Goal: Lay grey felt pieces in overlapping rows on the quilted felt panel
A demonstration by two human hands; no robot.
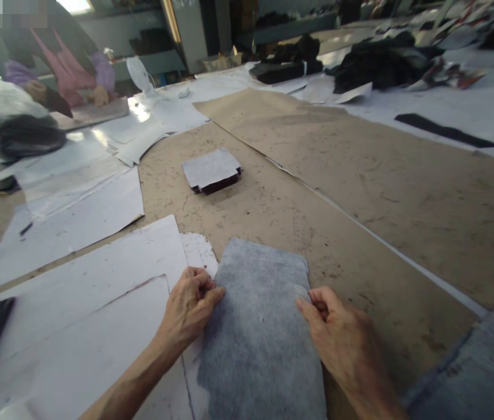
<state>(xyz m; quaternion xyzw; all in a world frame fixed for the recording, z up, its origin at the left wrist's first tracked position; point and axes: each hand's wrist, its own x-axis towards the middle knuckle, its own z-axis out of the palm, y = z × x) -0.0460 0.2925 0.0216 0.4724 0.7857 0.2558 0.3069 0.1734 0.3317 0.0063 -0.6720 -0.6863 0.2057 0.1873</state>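
A grey-blue piece of fabric [264, 344] lies in front of me, its long side running away from me. My left hand [192, 303] pinches its left edge between thumb and fingers. On the opposite edge my right hand [343, 332] grips the same piece, and a small fold shows by that thumb. The near end of the fabric runs out of the picture. Farther off, a small stack of cut fabric pieces [212, 166], pale on top and dark at the sides, rests on the brown paper table covering [282, 221].
White paper sheets [111, 315] spread at the left. More grey fabric [479, 361] fills the near right corner. Dark cloth heaps [378, 61] and a dark strip [444, 129] lie at the far right. Across the table stands a person [67, 64] beside a plastic bag [13, 111].
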